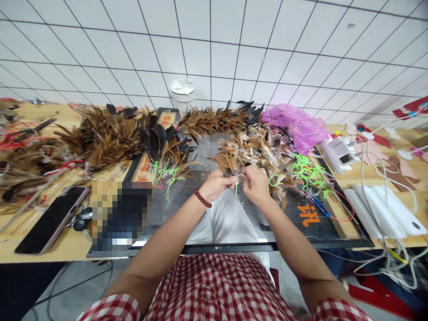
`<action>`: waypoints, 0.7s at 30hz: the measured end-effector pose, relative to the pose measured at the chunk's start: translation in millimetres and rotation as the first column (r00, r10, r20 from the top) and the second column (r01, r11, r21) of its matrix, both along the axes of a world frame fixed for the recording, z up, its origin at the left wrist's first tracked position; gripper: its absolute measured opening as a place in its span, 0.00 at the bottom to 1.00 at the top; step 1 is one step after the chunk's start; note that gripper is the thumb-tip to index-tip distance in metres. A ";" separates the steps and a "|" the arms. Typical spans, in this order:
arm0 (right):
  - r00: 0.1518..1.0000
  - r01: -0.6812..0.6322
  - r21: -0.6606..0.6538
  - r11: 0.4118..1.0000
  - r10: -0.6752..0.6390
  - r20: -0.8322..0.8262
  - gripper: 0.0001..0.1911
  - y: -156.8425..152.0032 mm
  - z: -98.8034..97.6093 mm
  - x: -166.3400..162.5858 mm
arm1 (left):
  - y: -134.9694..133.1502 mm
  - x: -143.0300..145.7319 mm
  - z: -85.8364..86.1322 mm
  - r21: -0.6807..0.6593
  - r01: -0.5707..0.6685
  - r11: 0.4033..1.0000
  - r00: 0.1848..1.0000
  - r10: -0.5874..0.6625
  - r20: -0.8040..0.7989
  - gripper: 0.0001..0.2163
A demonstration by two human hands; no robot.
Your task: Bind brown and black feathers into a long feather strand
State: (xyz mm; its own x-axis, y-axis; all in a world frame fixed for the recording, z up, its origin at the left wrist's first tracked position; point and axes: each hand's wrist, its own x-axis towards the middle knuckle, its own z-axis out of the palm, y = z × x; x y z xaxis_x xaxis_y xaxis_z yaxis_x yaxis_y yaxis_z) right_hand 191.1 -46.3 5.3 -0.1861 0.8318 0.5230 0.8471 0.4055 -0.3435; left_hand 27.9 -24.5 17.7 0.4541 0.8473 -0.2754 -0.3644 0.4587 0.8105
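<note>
My left hand (216, 186), with a red bead bracelet at the wrist, pinches the base of a small bunch of brown feathers (228, 162) over the dark panel. A short bright green string (236, 189) hangs down between my hands. Close on the right, my right hand (256, 183) is closed at the fingertips, near the string's upper end; its fingers partly hide what they grip. Loose tan and white feathers (257, 149) lie just beyond both hands. To the left sits a bunch of black and brown feathers (167, 149) with green strings tied on.
A glass-topped black panel (187, 223) lies on the wooden table (75, 243). Around it are a long feather strand (210, 121), a purple plastic bag (297, 125), tangled green strings (306, 171), a blue cutter (320, 207), a phone (51, 219), a lidded white cup (183, 92) and white cables (384, 169).
</note>
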 end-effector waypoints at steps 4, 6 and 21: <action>1.000 -0.016 -0.036 0.999 0.015 -0.023 0.06 4.2 -0.5 2.7 | 0.6 1.2 -2.2 -0.015 -0.026 1.000 1.000 0.026 0.014 0.15; 0.995 -0.067 -0.044 0.997 0.063 -0.080 0.06 4.8 -0.5 4.5 | 0.4 2.9 -3.0 -0.022 -0.056 0.998 0.998 0.056 0.025 0.15; 0.999 0.027 -0.063 0.998 -0.028 -0.016 0.06 5.7 -3.2 9.7 | 3.6 0.3 -6.0 0.310 -0.111 0.944 0.873 0.242 -0.423 0.13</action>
State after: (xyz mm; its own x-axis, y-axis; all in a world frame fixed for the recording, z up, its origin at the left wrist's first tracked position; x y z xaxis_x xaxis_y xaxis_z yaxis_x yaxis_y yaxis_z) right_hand 200.8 -40.7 2.0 -0.1545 0.8677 0.4725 0.8516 0.3594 -0.3815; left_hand 28.2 -20.9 11.7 0.1718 0.9714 -0.1638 0.0152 0.1636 0.9864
